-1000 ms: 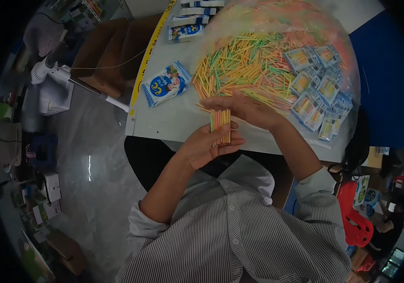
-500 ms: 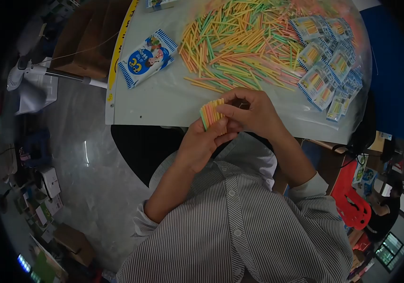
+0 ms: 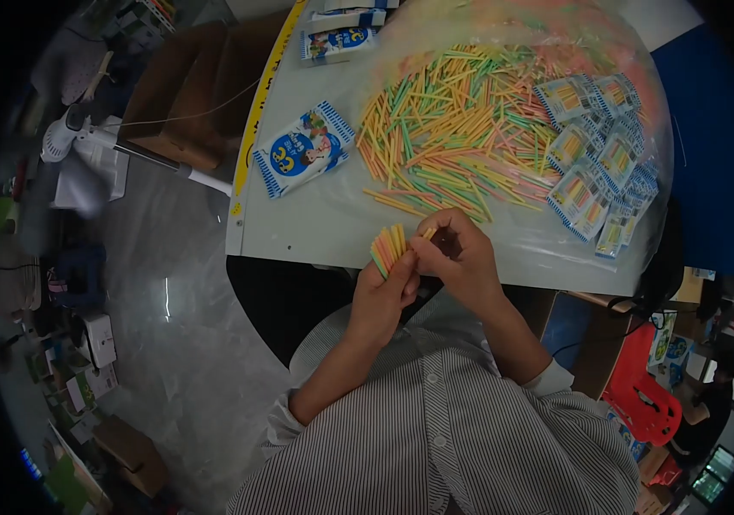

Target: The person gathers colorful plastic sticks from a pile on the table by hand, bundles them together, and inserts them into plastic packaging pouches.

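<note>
My left hand [image 3: 381, 296] is closed round a bundle of thin coloured sticks [image 3: 387, 246], which fans out above the thumb in green, pink and yellow. Touching it on the right, my right hand [image 3: 463, 262] pinches a short yellow stick [image 3: 429, 233] between thumb and fingers. Beyond both hands lies a large heap of loose sticks [image 3: 444, 129] on clear plastic. Several small filled packets [image 3: 585, 193] are piled at the heap's right side. A blue and white packet [image 3: 305, 150] lies flat to the left of the heap.
The table [image 3: 298, 225] has a yellow strip along its left edge. More packets [image 3: 338, 41] lie at the back. Cardboard boxes [image 3: 187, 103] and a white lamp-like device [image 3: 75, 133] stand left. A red chair [image 3: 641, 390] and another person [image 3: 710, 416] are at the right.
My right hand, open above the bundle a second ago, has come down beside it and now pinches a stick. The bundle has spread into a fan. The view has shifted.
</note>
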Tool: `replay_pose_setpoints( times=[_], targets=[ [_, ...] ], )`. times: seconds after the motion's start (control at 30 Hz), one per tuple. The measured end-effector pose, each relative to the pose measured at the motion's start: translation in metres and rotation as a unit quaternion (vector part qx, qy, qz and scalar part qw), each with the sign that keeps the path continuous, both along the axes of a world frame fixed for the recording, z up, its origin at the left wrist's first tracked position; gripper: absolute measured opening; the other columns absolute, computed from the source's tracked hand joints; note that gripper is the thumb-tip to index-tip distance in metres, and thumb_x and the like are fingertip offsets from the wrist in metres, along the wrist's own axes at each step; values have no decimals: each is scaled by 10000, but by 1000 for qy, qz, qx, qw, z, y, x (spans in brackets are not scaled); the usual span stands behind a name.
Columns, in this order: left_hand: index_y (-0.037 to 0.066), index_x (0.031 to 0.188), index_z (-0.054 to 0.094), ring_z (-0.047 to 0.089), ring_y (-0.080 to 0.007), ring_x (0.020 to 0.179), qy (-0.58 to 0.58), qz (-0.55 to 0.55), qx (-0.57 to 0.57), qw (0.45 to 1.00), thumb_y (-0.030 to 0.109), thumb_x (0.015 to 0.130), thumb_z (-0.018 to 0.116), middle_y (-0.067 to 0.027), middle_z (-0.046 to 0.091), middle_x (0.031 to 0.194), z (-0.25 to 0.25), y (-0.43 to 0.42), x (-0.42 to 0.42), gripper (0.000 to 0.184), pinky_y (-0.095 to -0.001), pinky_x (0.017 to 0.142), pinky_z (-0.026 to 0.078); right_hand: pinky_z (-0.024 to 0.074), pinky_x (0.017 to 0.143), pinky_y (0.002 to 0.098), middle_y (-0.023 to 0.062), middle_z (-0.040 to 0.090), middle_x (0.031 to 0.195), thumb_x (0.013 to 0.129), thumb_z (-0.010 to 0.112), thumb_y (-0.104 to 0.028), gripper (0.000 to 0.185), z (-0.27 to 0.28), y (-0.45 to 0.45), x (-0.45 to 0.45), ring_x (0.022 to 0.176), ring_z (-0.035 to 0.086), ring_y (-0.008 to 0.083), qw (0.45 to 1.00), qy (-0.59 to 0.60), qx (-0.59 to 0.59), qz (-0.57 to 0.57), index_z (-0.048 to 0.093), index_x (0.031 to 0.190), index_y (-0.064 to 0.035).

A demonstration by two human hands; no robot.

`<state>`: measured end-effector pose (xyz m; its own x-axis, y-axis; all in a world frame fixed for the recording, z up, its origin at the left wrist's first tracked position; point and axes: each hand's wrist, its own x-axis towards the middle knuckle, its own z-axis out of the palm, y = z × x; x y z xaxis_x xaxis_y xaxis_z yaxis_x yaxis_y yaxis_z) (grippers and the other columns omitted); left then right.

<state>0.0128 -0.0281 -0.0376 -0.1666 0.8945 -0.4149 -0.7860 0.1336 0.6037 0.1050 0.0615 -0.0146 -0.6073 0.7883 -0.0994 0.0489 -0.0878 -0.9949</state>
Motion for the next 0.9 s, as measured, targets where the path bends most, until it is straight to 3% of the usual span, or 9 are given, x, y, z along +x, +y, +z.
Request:
replay_pose_setpoints(
  times=[0.17, 0.33, 0.57, 0.63, 0.77, 0.83, 0.9],
  targets=[
    [41, 903, 485, 365, -31, 537, 16, -3, 14, 1000, 163, 865, 445, 3, 462, 726, 6, -4, 0, 134, -152, 435, 291, 381, 479, 145, -8, 465, 684, 775, 548, -28, 120, 6, -4, 0, 534, 457, 21, 1000, 17, -8, 21, 476, 870, -15],
    [34, 846, 498, 348, -32, 514, 113, -63, 7, 992, 170, 865, 447, 10, 470, 695, 13, -9, -3, 147, -154, 442, 285, 366, 448, 152, 1, 466, 696, 792, 525, -49, 157, 9, -5, 5, 521, 453, 28, 997, 34, 13, 67, 513, 944, -7],
    [21, 827, 499, 339, -33, 503, 135, -45, 21, 990, 176, 869, 439, 13, 471, 683, 10, -10, 0, 171, -162, 436, 277, 375, 474, 157, 9, 467, 714, 798, 515, -60, 117, 9, -11, 5, 519, 480, 40, 997, 49, -47, 36, 521, 899, -1],
    [23, 813, 498, 334, -32, 498, 114, -22, -1, 993, 173, 870, 435, 17, 455, 660, 15, -9, 0, 172, -163, 433, 274, 379, 473, 160, 5, 469, 698, 798, 519, -71, 141, 2, -14, 4, 517, 477, 39, 999, 46, 4, 2, 516, 924, -9],
    [21, 830, 498, 336, -31, 501, 134, -64, -3, 989, 164, 870, 434, 20, 446, 656, 16, -11, -4, 163, -163, 433, 272, 388, 493, 167, 4, 476, 692, 786, 526, -72, 127, 8, -12, 5, 539, 471, 40, 999, 37, -24, 7, 506, 900, -20],
    [12, 819, 510, 335, -18, 476, 199, -70, 13, 978, 186, 879, 413, 33, 430, 589, 12, -13, -2, 209, -161, 422, 274, 371, 451, 159, 6, 468, 746, 805, 478, -33, 73, 11, -9, 5, 503, 448, 28, 996, 16, 25, 84, 468, 876, -21],
    [15, 812, 511, 331, -19, 479, 187, -69, 8, 980, 189, 879, 417, 32, 429, 586, 15, -14, -2, 209, -162, 424, 273, 371, 450, 159, 1, 465, 724, 804, 475, -32, 81, 11, -11, 3, 501, 448, 26, 995, 12, 64, 70, 469, 883, -20]
  ],
)
